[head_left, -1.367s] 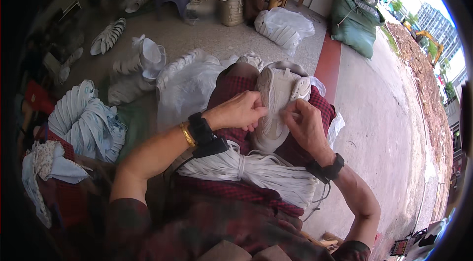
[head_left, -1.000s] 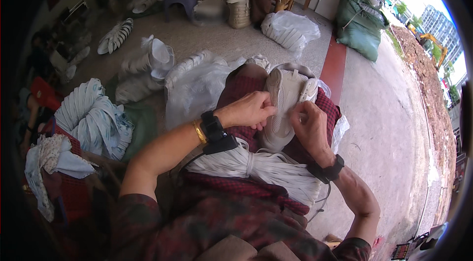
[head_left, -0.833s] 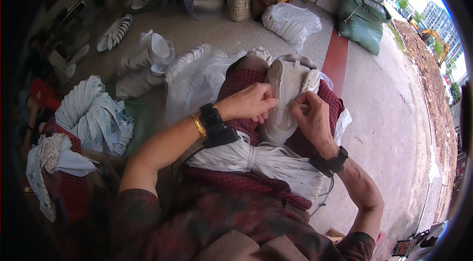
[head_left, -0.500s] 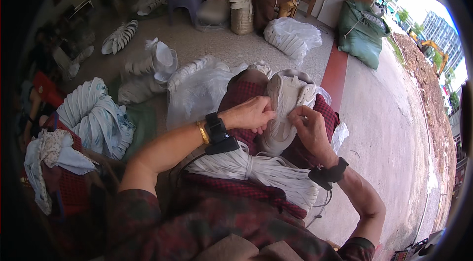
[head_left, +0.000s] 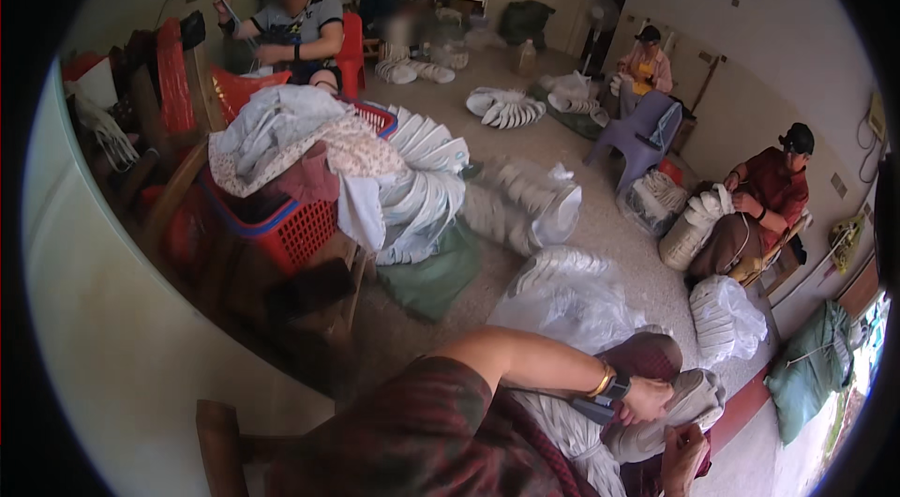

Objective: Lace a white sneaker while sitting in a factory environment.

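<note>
Fingers of my left hand [head_left: 647, 399] are curled in beside a pale beige sneaker [head_left: 682, 407], which lies across my lap with its toe toward me; whether they pinch anything, I can't tell. On the other side, my right hand [head_left: 683, 461] has its thumb and forefinger drawn close together near the shoe, and again I can't make out whether something thin is caught between them. A gold bracelet [head_left: 603, 379] and a black wrist strap [head_left: 615, 391] sit on my left wrist. Just beside the sneaker, nearer my body, a tied bundle of white laces [head_left: 574, 441] rests on my dark red checked cloth. Past my knees, a clear plastic bag [head_left: 567, 305] lies on the floor by a row of white shoe pieces. Off to my left stands a red plastic basket [head_left: 302, 239] with a floral cloth [head_left: 309, 152] draped over it. To my right, a stuffed green sack [head_left: 811, 370] leans near the wall. Farther out, a co-worker in dark red [head_left: 783, 186] sits near a purple chair [head_left: 637, 139], and toward the back wall stands a fan [head_left: 601, 17].
</note>
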Tool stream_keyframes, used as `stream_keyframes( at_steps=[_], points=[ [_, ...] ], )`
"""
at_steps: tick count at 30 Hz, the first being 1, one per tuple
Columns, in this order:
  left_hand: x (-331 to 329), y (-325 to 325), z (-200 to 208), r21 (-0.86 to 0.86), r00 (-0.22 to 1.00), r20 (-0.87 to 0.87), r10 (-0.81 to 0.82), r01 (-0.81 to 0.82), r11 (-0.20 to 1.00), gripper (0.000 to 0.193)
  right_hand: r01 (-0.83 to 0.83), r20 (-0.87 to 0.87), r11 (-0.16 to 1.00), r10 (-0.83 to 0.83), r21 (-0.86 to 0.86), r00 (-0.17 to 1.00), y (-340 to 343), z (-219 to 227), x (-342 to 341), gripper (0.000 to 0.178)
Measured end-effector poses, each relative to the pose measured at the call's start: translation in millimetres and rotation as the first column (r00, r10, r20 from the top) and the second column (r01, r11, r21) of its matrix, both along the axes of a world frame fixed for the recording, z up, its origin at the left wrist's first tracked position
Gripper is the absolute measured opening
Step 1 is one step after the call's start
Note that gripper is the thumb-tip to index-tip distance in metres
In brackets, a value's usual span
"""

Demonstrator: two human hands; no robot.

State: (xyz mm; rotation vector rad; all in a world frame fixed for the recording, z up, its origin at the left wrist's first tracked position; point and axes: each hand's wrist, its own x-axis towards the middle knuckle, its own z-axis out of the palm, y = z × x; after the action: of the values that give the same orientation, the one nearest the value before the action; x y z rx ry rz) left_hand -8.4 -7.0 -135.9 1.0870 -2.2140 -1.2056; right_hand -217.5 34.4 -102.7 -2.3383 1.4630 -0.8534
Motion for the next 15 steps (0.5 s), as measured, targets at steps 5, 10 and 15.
stream_keyframes(
  at_steps=[5, 10, 15],
  points=[
    [-40, -31, -16, -0.001, 0.991, 0.078, -0.108, 0.109, 0.994, 0.038, 0.105, -0.311, 0.987, -0.138, -0.118, 0.94, 2, 15, -25, 0.02],
    [26, -110, -199, 0.213, 0.989, -0.139, 0.043, -0.012, 0.977, 0.046, -0.354, -0.465, 0.934, 0.294, -0.046, 0.835, 17, 37, 70, 0.042],
    [-55, -21, 1, 0.009, 0.975, 0.218, -0.045, 0.044, 0.999, 0.048, -0.087, -0.356, 0.994, 0.056, -0.07, 0.933, 24, 38, -14, 0.038]
  ],
)
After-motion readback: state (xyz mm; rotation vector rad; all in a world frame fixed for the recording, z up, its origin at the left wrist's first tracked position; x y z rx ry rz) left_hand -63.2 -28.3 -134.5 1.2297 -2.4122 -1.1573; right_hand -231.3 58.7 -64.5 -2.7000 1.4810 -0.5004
